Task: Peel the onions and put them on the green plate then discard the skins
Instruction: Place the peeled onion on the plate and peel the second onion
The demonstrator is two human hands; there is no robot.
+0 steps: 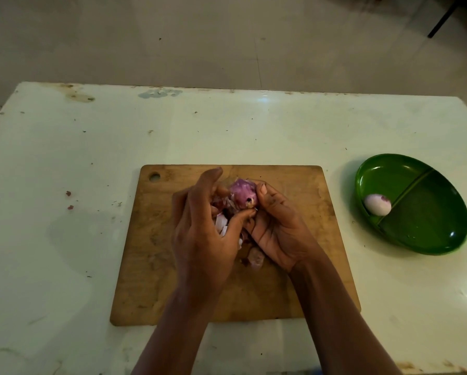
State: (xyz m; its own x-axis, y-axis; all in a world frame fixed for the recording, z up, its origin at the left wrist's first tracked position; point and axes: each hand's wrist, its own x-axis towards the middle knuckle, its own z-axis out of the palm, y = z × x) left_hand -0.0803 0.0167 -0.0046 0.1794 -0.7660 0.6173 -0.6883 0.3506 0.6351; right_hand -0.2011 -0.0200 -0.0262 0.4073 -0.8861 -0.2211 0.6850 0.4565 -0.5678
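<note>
You see purple onion [243, 194], partly peeled, held above board [294, 212] centre. Loose skins [221, 226] bunched just below. Pale peeled onion [377, 203] lies in green plate [429, 212], left compartment, beside divider.

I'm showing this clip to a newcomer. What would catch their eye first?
First, both hands at the middle of the wooden cutting board: the right hand grips a purple onion while the left hand grips its loose skins. Then the green plate at the right of the table, holding one peeled onion in its left compartment.
</note>
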